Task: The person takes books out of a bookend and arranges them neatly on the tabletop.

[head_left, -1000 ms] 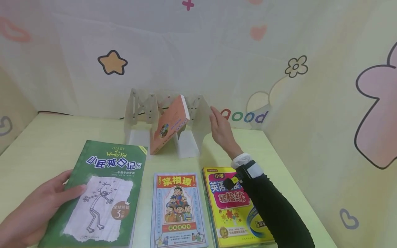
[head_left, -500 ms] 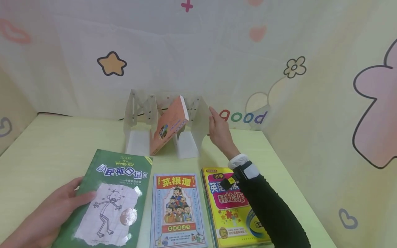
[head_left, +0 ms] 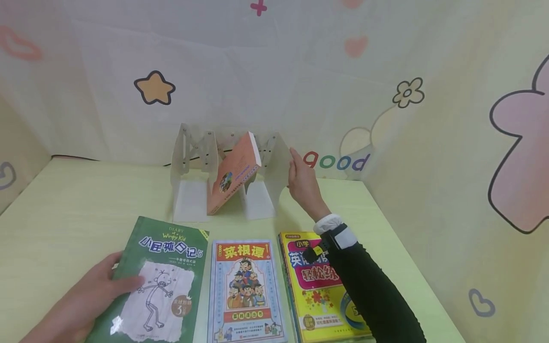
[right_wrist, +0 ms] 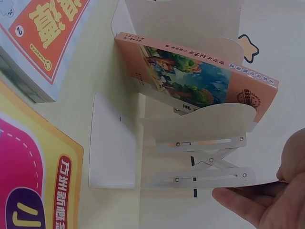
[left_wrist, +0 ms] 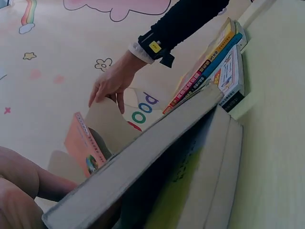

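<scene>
My left hand (head_left: 92, 293) grips the left edge of a green Wimpy Kid comic book (head_left: 160, 281), its thumb on the front cover. In the left wrist view the page edges of this book (left_wrist: 138, 152) slant across the front. At the back, my right hand (head_left: 305, 183) pinches the edge of the right end panel of a white folding book rack (head_left: 259, 202), thumb on one side and fingers on the other. Inside the rack an orange book (head_left: 236, 174) leans to the right against a divider, with its cover picture (right_wrist: 186, 78) visible in the right wrist view.
A light-blue book (head_left: 246, 290) lies in the front middle of the pale yellow table (head_left: 86, 200). To its right is a stack topped by a yellow English workbook (head_left: 317, 295), partly covered by the right forearm. A printed cloth wall (head_left: 300, 71) rises behind the rack.
My left hand has brought the green book lower and to the right, toward the blue book. The right hand has shifted slightly left onto the rack's end panel. The orange book keeps its lean.
</scene>
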`<act>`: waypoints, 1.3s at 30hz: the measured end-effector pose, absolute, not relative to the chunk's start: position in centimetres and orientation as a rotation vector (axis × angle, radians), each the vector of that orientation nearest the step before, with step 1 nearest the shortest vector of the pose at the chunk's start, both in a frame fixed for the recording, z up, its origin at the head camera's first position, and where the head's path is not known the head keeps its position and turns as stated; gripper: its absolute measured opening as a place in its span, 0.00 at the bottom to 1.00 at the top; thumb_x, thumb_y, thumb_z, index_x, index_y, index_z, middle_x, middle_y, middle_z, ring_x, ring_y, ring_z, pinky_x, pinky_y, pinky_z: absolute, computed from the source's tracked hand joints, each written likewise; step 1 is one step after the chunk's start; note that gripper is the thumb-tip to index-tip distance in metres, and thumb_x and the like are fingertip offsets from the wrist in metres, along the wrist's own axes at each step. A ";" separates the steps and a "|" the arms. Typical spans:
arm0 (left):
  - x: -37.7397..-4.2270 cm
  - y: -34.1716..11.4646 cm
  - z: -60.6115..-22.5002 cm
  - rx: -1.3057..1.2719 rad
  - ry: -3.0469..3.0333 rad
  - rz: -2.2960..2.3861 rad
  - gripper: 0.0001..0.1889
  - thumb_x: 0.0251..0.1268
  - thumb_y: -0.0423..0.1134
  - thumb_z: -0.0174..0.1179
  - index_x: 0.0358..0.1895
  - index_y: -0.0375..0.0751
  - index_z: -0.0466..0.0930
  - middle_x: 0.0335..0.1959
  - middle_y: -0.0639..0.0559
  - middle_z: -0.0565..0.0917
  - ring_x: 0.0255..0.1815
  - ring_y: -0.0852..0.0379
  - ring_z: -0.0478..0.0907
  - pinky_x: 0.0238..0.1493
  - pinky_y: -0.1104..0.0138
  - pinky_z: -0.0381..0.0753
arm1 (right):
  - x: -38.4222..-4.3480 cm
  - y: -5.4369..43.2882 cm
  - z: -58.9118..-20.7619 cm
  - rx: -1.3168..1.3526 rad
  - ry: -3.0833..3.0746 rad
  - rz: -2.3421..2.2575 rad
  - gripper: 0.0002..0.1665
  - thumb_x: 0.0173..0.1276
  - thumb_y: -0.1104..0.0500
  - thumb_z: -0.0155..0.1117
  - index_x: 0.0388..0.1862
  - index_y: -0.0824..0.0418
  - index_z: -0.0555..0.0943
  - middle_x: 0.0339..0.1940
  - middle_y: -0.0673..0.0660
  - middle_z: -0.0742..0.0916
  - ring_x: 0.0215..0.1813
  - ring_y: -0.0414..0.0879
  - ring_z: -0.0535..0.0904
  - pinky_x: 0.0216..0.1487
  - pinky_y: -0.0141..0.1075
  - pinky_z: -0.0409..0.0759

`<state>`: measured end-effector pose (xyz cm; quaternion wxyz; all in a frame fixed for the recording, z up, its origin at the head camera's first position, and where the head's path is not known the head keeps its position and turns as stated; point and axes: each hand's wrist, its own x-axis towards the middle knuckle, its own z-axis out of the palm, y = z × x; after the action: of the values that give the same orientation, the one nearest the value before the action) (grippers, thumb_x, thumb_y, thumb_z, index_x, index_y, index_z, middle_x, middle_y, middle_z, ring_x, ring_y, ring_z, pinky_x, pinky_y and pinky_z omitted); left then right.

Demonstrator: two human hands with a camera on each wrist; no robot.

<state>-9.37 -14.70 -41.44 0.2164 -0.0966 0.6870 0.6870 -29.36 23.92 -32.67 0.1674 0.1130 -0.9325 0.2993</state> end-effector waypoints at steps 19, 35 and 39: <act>-11.3 -17.7 -42.4 -0.057 2.661 1.041 0.46 0.69 0.64 0.63 0.65 0.18 0.67 0.46 0.40 0.83 0.41 0.50 0.78 0.38 0.59 0.77 | -29.3 23.9 -32.9 0.296 -2.662 0.833 0.31 0.86 0.57 0.47 0.83 0.59 0.59 0.23 0.59 0.78 0.22 0.50 0.76 0.32 0.35 0.83; -11.9 -18.6 -43.0 -0.125 2.630 1.019 0.49 0.67 0.62 0.66 0.65 0.13 0.64 0.43 0.37 0.81 0.40 0.49 0.77 0.37 0.60 0.79 | -29.3 23.7 -33.0 0.293 -2.646 0.838 0.31 0.86 0.59 0.48 0.83 0.59 0.59 0.24 0.59 0.79 0.23 0.50 0.77 0.33 0.34 0.83; -12.0 -18.9 -43.5 -0.086 2.622 1.017 0.49 0.67 0.62 0.66 0.64 0.12 0.66 0.42 0.38 0.82 0.39 0.50 0.77 0.37 0.59 0.81 | -29.3 23.8 -33.1 0.293 -2.637 0.833 0.31 0.86 0.59 0.48 0.83 0.59 0.60 0.24 0.58 0.79 0.23 0.50 0.77 0.33 0.35 0.83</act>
<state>-11.96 -18.95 -43.50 0.1631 -0.0302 0.9194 0.3567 -29.31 23.84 -33.11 0.1794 0.1038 -0.9328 0.2948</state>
